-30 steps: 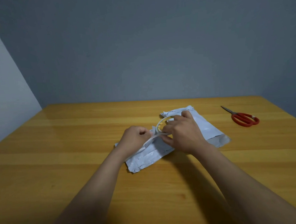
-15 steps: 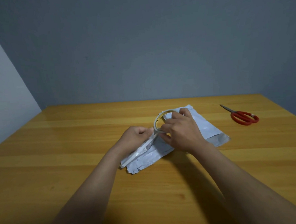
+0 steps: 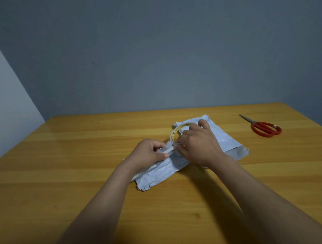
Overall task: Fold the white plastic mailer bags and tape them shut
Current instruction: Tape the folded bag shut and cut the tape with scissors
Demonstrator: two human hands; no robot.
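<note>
Grey wall (image 3: 152, 56) fills the upper half of the frame, with a lighter wall section at far left. Wooden desk (image 3: 66, 184) fills the lower half, grain running left to right.

Both bare forearms (image 3: 97, 210) come in from the bottom edge and converge at frame centre.

Bags (image 3: 229, 142): white, crumpled, lying on the desk at centre, slightly right. The pile runs diagonally from lower left to upper right. The upper-right part lies flatter, with a grey band along its right-hand edge. The lower-left part is more wrinkled and has a torn-looking corner. Both hands sit over the middle of the pile. Can't tell how many bags are in it.

Right hand (image 3: 201, 145): centre of frame, back of hand to camera, fingers (image 3: 183, 139) curled round the near side of the tape roll, index reaching over its top. Firm grip, hand not spread.

Left hand (image 3: 149, 154): just left of the right one, fingers curled in, thumb and forefinger pinching the free end of the strip.

Scissors (image 3: 264, 127): red handles, blades closed, tips pointing upper left. They lie flat on the desk at right of frame, well apart from the bags and hands.

Tape roll (image 3: 174, 135): thin ring, pale, held upright on edge above the bags, partly hidden by the right hand.

Strip (image 3: 167, 150): short length of tape stretched between the roll and the left-hand pinch, just above the bag surface. Can't tell if it touches the bag.
</note>
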